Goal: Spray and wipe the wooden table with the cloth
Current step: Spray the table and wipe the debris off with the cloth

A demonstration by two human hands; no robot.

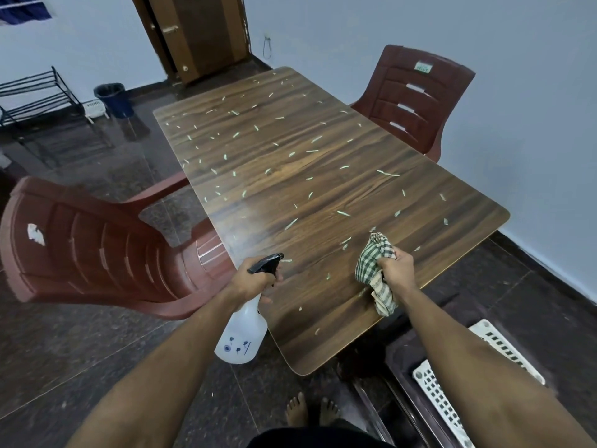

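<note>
A white spray bottle (241, 337) with a black trigger head is being gripped by the left hand (255, 277), fingers curled round its neck, at about seven o'clock of the wooden table (290, 176), over the table's near left edge, with the nozzle pointed across the top. A green-and-white checked cloth (376, 270) is being clutched by the right hand (396, 266), fingers closed round its bunched middle, at about five o'clock of the tabletop; its lower end is hanging down to the wood. Small pale scraps (343, 213) are being seen scattered over the whole top. One maroon plastic chair (97, 250) is being seen at nine o'clock, another (413, 98) at two o'clock. Bare feet (311, 412) are being shown at six o'clock on the dark floor.
</note>
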